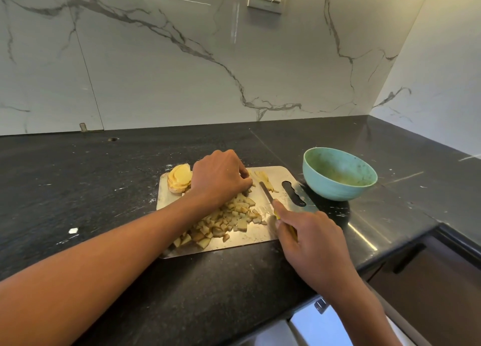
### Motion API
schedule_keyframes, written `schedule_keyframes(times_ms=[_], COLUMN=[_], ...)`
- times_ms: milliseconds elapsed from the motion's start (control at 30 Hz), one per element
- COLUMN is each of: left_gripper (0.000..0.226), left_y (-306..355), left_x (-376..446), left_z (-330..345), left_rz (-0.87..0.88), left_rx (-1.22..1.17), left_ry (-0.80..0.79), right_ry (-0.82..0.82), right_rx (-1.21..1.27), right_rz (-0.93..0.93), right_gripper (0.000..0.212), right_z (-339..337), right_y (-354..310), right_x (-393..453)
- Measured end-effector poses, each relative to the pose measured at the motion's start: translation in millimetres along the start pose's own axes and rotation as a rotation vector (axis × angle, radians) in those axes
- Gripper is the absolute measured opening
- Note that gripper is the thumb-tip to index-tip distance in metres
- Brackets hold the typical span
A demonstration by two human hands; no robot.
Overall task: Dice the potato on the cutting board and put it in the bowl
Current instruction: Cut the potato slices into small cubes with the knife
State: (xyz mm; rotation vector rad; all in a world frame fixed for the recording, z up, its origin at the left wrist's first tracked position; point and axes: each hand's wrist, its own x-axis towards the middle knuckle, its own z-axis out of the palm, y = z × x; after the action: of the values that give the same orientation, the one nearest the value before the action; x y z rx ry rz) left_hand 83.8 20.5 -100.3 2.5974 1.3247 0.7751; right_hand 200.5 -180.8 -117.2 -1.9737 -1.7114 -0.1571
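From the head view, the dicing is looking roughly half done. A heap of diced potato (223, 223) is lying in the middle of the cutting board (263, 237), while a stack of uncut slices (179, 177) is waiting at the board's 10 o'clock corner and a few strips (264, 180) are sitting near its 1 o'clock edge. The left hand (218, 175) is curling over pieces on the board; what it is pinching is hidden. The right hand (309, 237) is grasping the knife (266, 193), blade pointing toward 11 o'clock. The bowl (338, 175), at the board's 2 o'clock on the table (78, 179), is holding no potato yet, so the transfer is still pending.
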Motion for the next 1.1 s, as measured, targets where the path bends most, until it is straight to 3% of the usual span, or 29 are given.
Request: schedule_keyframes(times_ms=[200, 567, 1100], left_gripper=[0.021, 0.011, 0.014], left_y=[-2.8, -10.8, -2.8], left_x=[1.8, 4.8, 2.8], left_z=[0.4, 3.8, 4.5], left_rz=[-0.026, -0.1, 0.006], left_rx=[-0.044, -0.117, 0.007], left_ry=[0.009, 0.042, 0.057], right_ry=[0.094, -0.021, -0.12], right_rx=[0.063, -0.048, -0.086], right_rz=[0.02, 0.009, -0.047], right_gripper=[0.042, 0.043, 0.046], right_z=[5.3, 19.4, 8.8], right_y=[-7.2, -15.1, -4.8], right_x=[20.6, 59.2, 39.6])
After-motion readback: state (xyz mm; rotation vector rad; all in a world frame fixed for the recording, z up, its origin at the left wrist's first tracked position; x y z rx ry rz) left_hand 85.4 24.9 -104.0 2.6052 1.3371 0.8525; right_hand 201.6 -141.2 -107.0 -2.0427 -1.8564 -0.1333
